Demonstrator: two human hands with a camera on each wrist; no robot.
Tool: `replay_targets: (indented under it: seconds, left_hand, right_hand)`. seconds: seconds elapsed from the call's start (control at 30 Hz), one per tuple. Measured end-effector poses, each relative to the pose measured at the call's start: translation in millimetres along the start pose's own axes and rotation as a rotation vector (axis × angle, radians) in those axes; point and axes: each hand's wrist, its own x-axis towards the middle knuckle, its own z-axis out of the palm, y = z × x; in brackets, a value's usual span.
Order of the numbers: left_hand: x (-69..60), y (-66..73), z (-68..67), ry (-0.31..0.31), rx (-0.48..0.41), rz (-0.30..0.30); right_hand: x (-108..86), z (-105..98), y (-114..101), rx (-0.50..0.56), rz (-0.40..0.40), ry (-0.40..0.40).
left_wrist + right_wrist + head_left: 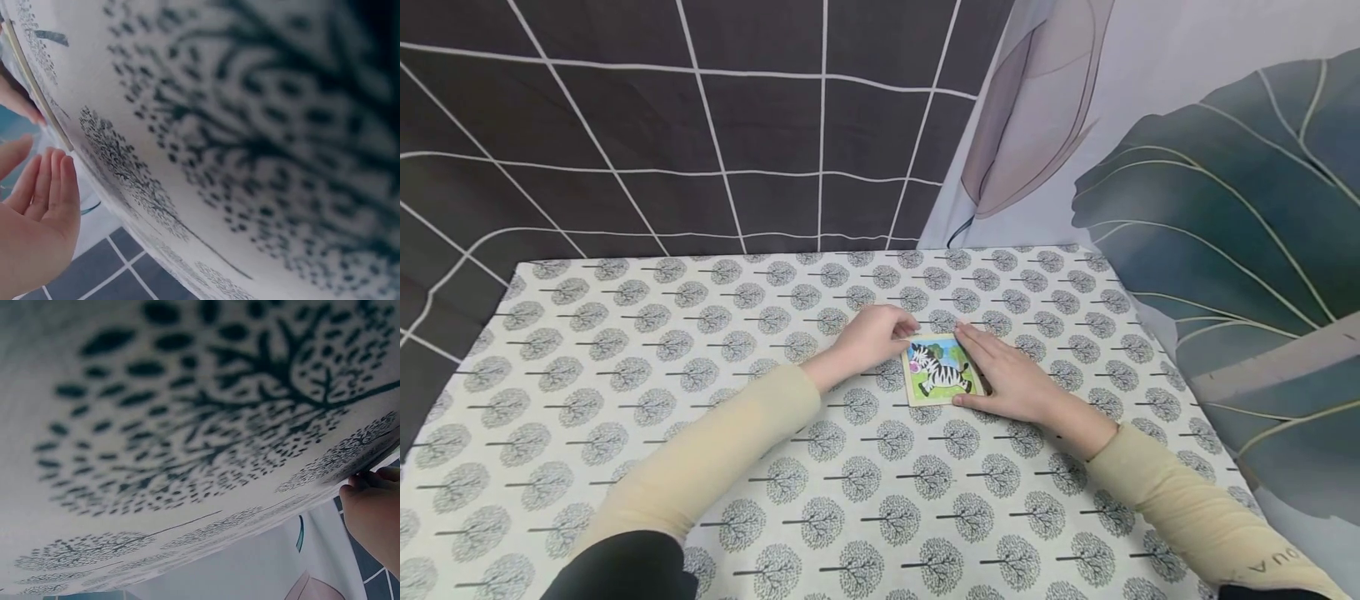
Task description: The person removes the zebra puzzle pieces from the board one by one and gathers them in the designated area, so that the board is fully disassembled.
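Observation:
A square zebra picture puzzle point(942, 370) with a pale wooden border lies on the tree-print cloth. From its right side my right hand point(1011, 379) holds it, thumb at the near edge and fingers at the far edge. My left hand point(874, 337) is at the puzzle's far left corner with bent, relaxed fingers. In the left wrist view, the thumb and fingers of the left hand point(44, 206) stand apart near the thin edge of the board point(39, 94). The right wrist view catches only part of the right hand point(375, 509); the puzzle's face is hidden there.
A white cloth with grey trees point(820, 517) covers the table. Behind it hangs a dark curtain with a white grid point(760, 125). A pale leaf-patterned curtain point(1225, 208) hangs along the right side.

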Motion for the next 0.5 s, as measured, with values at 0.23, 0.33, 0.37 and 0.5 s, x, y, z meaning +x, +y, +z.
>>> replay_targets:
  seconds: [0.23, 0.33, 0.37, 0.5]
  left_hand:
    - [2.2, 0.3, 2.3, -0.003, 0.04, 0.018]
    - [2.5, 0.0, 2.8, -0.014, 0.047, 0.022]
    - [2.6, -0.1, 3.0, -0.017, 0.048, 0.024]
    - [2.7, -0.6, 4.3, -0.024, 0.053, 0.032]
  right_hand:
    - [-0.1, -0.4, -1.4, -0.011, 0.0, -0.005]
    - [-0.2, -0.7, -1.7, -0.016, -0.001, -0.007]
    - [-0.3, -0.7, -1.6, -0.017, -0.003, -0.007]
    - [-1.1, -0.6, -1.3, -0.014, -0.006, -0.003]
